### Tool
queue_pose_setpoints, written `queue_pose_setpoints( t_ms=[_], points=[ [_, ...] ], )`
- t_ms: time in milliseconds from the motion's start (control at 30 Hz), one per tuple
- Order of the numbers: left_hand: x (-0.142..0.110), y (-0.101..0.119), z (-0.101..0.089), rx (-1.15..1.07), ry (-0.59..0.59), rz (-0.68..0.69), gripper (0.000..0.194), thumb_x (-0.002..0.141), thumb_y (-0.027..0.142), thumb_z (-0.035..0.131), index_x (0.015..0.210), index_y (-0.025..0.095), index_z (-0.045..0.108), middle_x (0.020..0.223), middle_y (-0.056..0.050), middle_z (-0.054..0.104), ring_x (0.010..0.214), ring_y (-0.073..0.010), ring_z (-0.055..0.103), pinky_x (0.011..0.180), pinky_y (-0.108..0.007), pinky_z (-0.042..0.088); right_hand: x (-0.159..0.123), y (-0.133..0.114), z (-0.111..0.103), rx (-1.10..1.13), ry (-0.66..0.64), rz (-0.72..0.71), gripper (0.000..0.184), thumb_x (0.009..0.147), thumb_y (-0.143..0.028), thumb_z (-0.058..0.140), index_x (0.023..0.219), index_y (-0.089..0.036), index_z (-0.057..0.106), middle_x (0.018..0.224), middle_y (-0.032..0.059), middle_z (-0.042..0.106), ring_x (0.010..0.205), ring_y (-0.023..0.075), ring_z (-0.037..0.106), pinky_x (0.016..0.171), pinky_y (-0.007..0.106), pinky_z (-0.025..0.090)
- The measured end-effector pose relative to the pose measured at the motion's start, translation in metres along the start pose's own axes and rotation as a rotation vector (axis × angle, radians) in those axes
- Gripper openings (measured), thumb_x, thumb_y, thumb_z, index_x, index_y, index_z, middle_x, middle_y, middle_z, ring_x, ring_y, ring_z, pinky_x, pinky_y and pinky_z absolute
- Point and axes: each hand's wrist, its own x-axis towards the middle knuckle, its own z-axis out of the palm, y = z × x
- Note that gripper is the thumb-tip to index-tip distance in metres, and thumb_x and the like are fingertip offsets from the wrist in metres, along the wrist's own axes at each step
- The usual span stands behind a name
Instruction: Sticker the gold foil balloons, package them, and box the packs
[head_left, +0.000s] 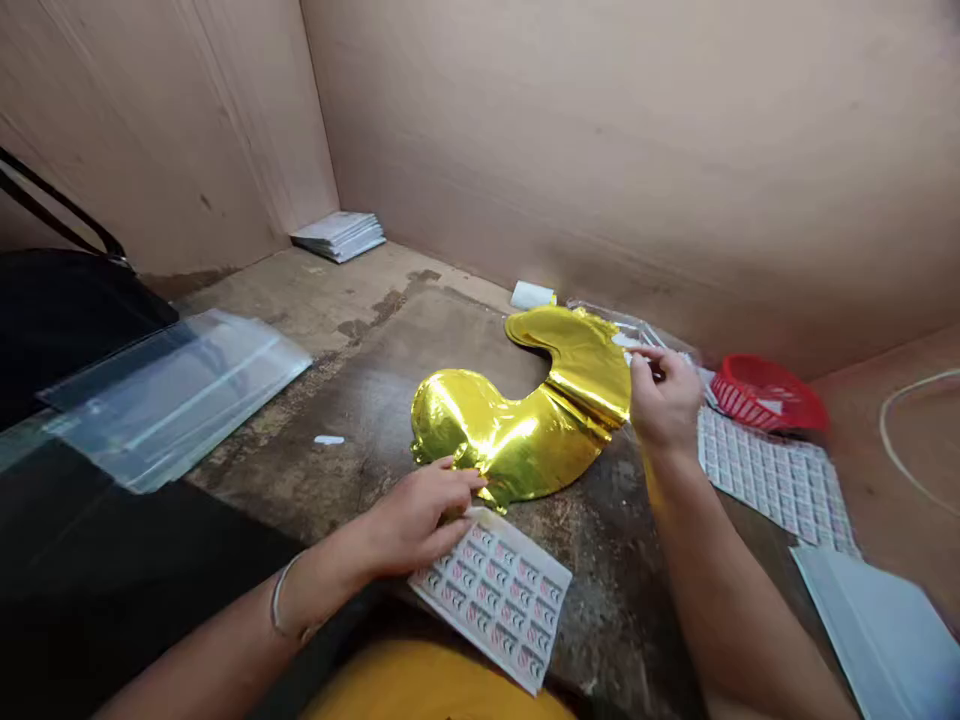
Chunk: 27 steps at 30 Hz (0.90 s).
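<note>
As you worked at the worn wooden table (pixel 300 400), the gold foil balloon (pixel 517 430) lay flat near its middle, a curved, creased shape. Your left hand (pixel 420 520) rested on the balloon's lower edge, its fingers (pixel 457 478) loosely spread and gripping nothing. Your right hand (pixel 664 395) was at the balloon's right side, thumb and forefinger closed in a narrow pinch on a small white piece (pixel 626 340), too small to identify. Just below the balloon, a printed sticker sheet (pixel 495 595) lay under your left hand. To the balloon's right sat a red plastic basket (pixel 769 393), with a second sticker sheet (pixel 772 480) beside it. A white roll (pixel 532 295) lay just behind the balloon. Well left of the balloon were clear plastic sleeves (pixel 176 390) and a black bag (pixel 67 320), and a stack of white papers (pixel 339 236) stood farther back in the corner.
</note>
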Motion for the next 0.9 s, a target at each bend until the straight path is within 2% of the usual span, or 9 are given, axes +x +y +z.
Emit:
queue_pose_setpoints(
  t_ms=[67, 133, 200, 267, 367, 533, 667, 733, 900],
  points=[
    [-0.006, 0.011, -0.003, -0.168, 0.058, -0.141, 0.01, 0.087, 0.021, 0.056, 0.079, 0.016, 0.06, 0.111, -0.01, 0.07, 0.106, -0.0242, 0.064, 0.098, -0.042, 0.044, -0.071, -0.013, -0.031, 0.041, -0.046, 0.01, 0.021, 0.086, -0.03, 0.058, 0.096, -0.017, 0.071, 0.093, 0.0078, 0.07, 0.085, 0.0213, 0.063, 0.08, 0.037, 0.049],
    [-0.01, 0.021, -0.003, -0.347, 0.134, -0.278, 0.013, 0.086, 0.027, 0.058, 0.08, 0.015, 0.06, 0.101, -0.008, 0.071, 0.092, -0.0202, 0.066, 0.081, -0.032, 0.051, -0.129, -0.027, -0.058, 0.102, -0.08, 0.139, 0.022, 0.087, -0.036, 0.06, 0.098, -0.02, 0.071, 0.096, 0.0063, 0.069, 0.086, 0.0203, 0.063, 0.079, 0.035, 0.049],
    [-0.013, 0.031, 0.002, -0.556, 0.243, -0.418, 0.02, 0.085, 0.033, 0.061, 0.077, 0.015, 0.058, 0.081, -0.003, 0.068, 0.074, -0.0146, 0.062, 0.066, -0.025, 0.049, -0.169, -0.035, -0.078, 0.19, -0.052, 0.294, 0.023, 0.089, -0.04, 0.059, 0.096, -0.022, 0.07, 0.088, 0.0042, 0.068, 0.078, 0.0173, 0.062, 0.071, 0.031, 0.049],
    [-0.016, 0.039, 0.008, -0.713, 0.333, -0.493, 0.025, 0.082, 0.037, 0.065, 0.073, 0.015, 0.056, 0.07, 0.001, 0.062, 0.064, -0.0105, 0.057, 0.06, -0.021, 0.046, -0.193, -0.038, -0.087, 0.323, -0.14, 0.408, 0.028, 0.092, -0.045, 0.054, 0.094, -0.021, 0.069, 0.082, 0.0038, 0.067, 0.07, 0.0162, 0.061, 0.064, 0.03, 0.05],
    [-0.021, 0.047, 0.019, -0.857, 0.378, -0.521, 0.031, 0.077, 0.04, 0.072, 0.072, 0.014, 0.056, 0.068, 0.002, 0.062, 0.062, -0.0087, 0.055, 0.059, -0.019, 0.046, -0.204, -0.039, -0.088, 0.377, -0.367, 0.428, 0.03, 0.091, -0.047, 0.055, 0.097, -0.021, 0.068, 0.083, 0.0058, 0.068, 0.072, 0.0181, 0.064, 0.065, 0.031, 0.053],
    [-0.032, 0.05, 0.027, -0.941, 0.376, -0.541, 0.036, 0.072, 0.046, 0.076, 0.077, 0.013, 0.062, 0.072, -0.001, 0.068, 0.064, -0.0105, 0.06, 0.06, -0.021, 0.048, -0.201, -0.041, -0.086, 0.32, -0.26, 0.43, 0.028, 0.082, -0.044, 0.068, 0.099, -0.022, 0.066, 0.094, 0.0065, 0.069, 0.084, 0.0201, 0.065, 0.073, 0.032, 0.053],
    [-0.039, 0.053, 0.026, -0.869, 0.389, -0.553, 0.035, 0.073, 0.045, 0.076, 0.074, 0.013, 0.062, 0.071, -0.001, 0.067, 0.063, -0.0106, 0.059, 0.059, -0.021, 0.048, -0.204, -0.043, -0.087, 0.348, -0.374, 0.421, 0.02, 0.082, -0.041, 0.068, 0.087, -0.022, 0.068, 0.086, 0.0045, 0.066, 0.08, 0.0184, 0.063, 0.069, 0.03, 0.051],
    [-0.041, 0.055, 0.025, -0.819, 0.356, -0.543, 0.033, 0.075, 0.043, 0.074, 0.072, 0.013, 0.061, 0.07, 0.0, 0.067, 0.063, -0.0101, 0.058, 0.059, -0.02, 0.048, -0.206, -0.044, -0.086, 0.306, -0.367, 0.39, 0.019, 0.082, -0.04, 0.069, 0.089, -0.022, 0.069, 0.09, 0.0045, 0.065, 0.083, 0.018, 0.061, 0.072, 0.03, 0.051],
    [-0.043, 0.058, 0.024, -0.726, 0.294, -0.514, 0.029, 0.081, 0.04, 0.069, 0.073, 0.013, 0.061, 0.07, 0.0, 0.066, 0.064, -0.0104, 0.058, 0.059, -0.02, 0.047, -0.206, -0.052, -0.082, 0.473, -0.28, 0.581, 0.038, 0.075, -0.04, 0.076, 0.106, -0.023, 0.061, 0.086, 0.0037, 0.065, 0.076, 0.0179, 0.063, 0.064, 0.03, 0.054]
  ],
)
